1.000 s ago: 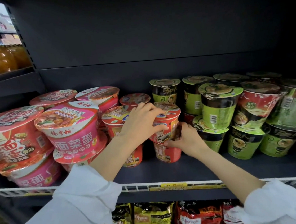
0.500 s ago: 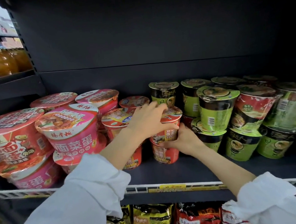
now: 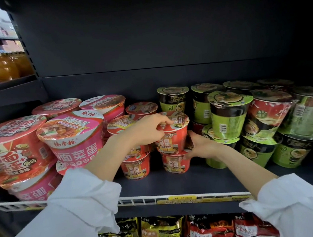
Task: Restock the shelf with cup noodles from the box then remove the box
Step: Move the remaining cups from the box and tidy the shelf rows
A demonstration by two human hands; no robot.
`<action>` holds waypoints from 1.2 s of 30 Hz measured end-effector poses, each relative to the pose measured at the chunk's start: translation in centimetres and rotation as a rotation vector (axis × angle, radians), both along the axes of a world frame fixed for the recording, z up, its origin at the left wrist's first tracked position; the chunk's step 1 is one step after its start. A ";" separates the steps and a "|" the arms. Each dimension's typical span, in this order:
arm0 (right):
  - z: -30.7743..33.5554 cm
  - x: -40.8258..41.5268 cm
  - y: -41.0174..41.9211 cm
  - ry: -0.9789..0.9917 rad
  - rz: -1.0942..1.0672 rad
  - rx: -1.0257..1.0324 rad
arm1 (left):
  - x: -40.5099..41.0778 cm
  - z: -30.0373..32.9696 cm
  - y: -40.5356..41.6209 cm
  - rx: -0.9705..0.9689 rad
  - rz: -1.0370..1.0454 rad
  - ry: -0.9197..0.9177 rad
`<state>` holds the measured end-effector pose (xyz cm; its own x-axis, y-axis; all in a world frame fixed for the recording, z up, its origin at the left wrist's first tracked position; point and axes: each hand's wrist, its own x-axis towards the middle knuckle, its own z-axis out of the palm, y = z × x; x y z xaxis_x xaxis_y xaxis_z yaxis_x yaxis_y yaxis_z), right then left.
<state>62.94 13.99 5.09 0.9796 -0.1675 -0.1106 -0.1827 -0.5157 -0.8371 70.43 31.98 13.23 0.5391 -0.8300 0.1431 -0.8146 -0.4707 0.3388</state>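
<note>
On dark metal shelf (image 3: 177, 181), left hand (image 3: 145, 131) fingers curled over lid of upper red cup noodle (image 3: 172, 137), stacked on lower red cup (image 3: 175, 163), right hand (image 3: 200, 146) gripping its side.

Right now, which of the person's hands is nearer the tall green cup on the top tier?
Right. The right hand sits just left of and below the green cup; the left hand is farther left, gripping the red cup.
</note>
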 end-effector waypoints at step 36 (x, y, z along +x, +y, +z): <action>1.3 -0.3 1.1 -0.047 -0.083 -0.131 | -2.1 -2.3 -2.1 -0.144 0.125 -0.365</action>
